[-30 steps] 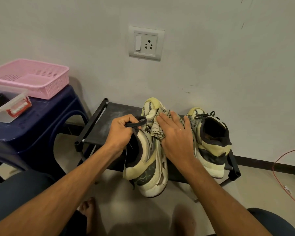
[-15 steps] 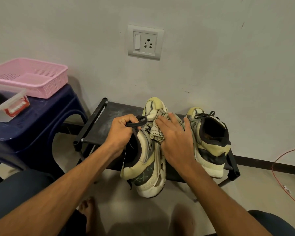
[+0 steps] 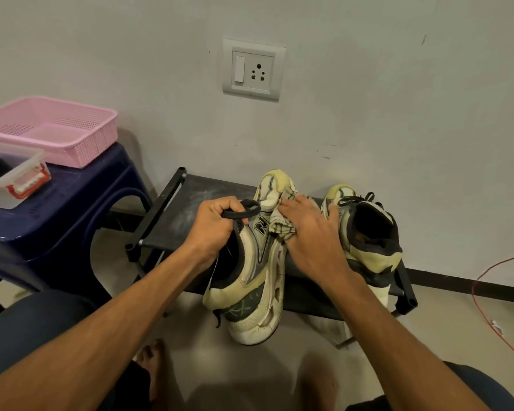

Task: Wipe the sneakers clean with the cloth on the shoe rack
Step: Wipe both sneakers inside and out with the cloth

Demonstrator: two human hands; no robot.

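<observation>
My left hand has its fingers curled tight round the black loop at the opening of the near sneaker. It lies tipped on its side, toe on the shoe rack and heel hanging over the front edge towards me. I judge it light but floppy in the upper, with a stiff, chunky sole, so the collar is the sound place to hold while the side panel gets rubbed. My right hand lies flat, fingers straight and close together, pressing the bunched cloth against that side; the cloth is soft and thin and would slide if I eased off. The second sneaker stands upright on the rack just beside my right thumb. On the blue stool sits a pink basket, which looks empty, and a clear lidded box holding something dark I cannot identify.
</observation>
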